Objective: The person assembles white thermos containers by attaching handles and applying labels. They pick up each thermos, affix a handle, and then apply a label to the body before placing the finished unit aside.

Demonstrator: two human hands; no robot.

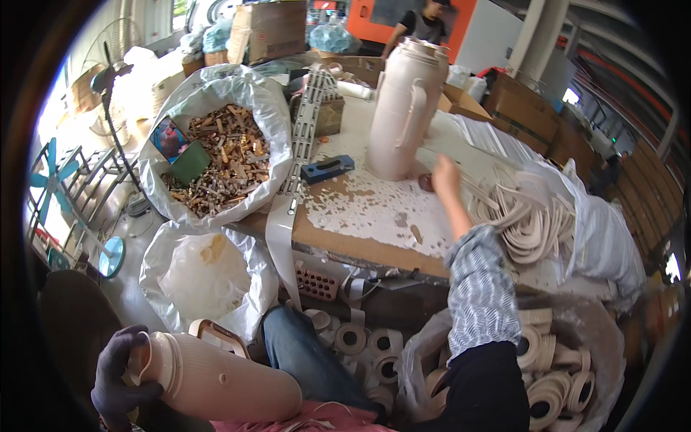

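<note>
In front of the table [345, 225], the left hand [119, 378] grips a jug [230, 379]; above the table, the right hand [446, 178] seems mid-pickup, grip unclear, next likely needing a firm pinch.

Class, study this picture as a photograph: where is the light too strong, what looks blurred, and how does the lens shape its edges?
Head view: glare burns parts of the upper left nearly white; head view: the bare right hand looks slightly soft, perhaps from motion, while the near pale pink cylindrical bottle seems clearer; head view: a dark, rounded fisheye rim swallows the corners.
</note>
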